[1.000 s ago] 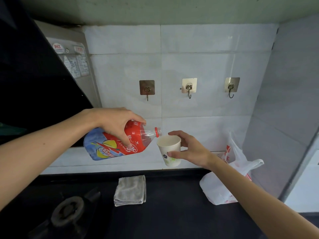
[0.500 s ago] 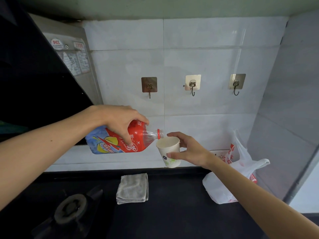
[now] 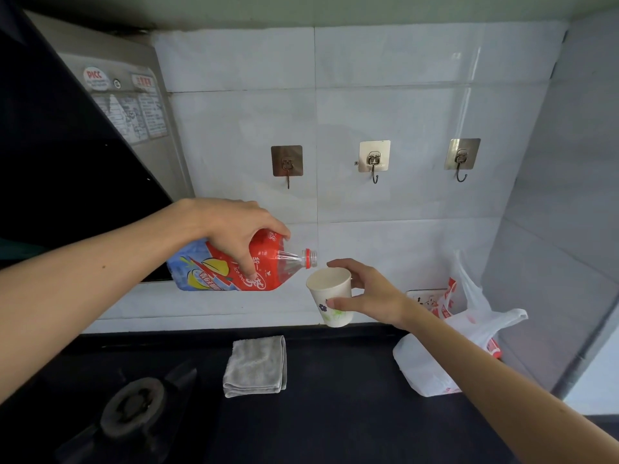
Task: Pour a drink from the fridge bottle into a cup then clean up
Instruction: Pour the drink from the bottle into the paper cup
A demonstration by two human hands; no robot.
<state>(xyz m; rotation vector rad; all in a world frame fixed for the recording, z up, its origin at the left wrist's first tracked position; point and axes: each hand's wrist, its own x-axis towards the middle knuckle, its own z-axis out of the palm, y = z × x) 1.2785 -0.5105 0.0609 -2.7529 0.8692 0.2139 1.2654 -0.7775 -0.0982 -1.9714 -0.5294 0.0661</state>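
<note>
Head view: left grip point(image 3: 234, 234) wraps bottle point(image 3: 214, 274) at its shoulder, tipped about level, mouth just over cup point(image 3: 326, 289). Right grip point(image 3: 371, 296) pinches cup mid-wall, above table point(image 3: 335, 403). I judge: bottle light, slick plastic; paper cup soft, hold gently.

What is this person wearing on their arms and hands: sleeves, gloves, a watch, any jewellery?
Nothing is worn as far as the view shows. The left hand and the right hand are bare, with no gloves and no rings on the fingers in sight. The left forearm and the right forearm are uncovered to the picture's edge: no sleeve, watch or bracelet shows.
</note>
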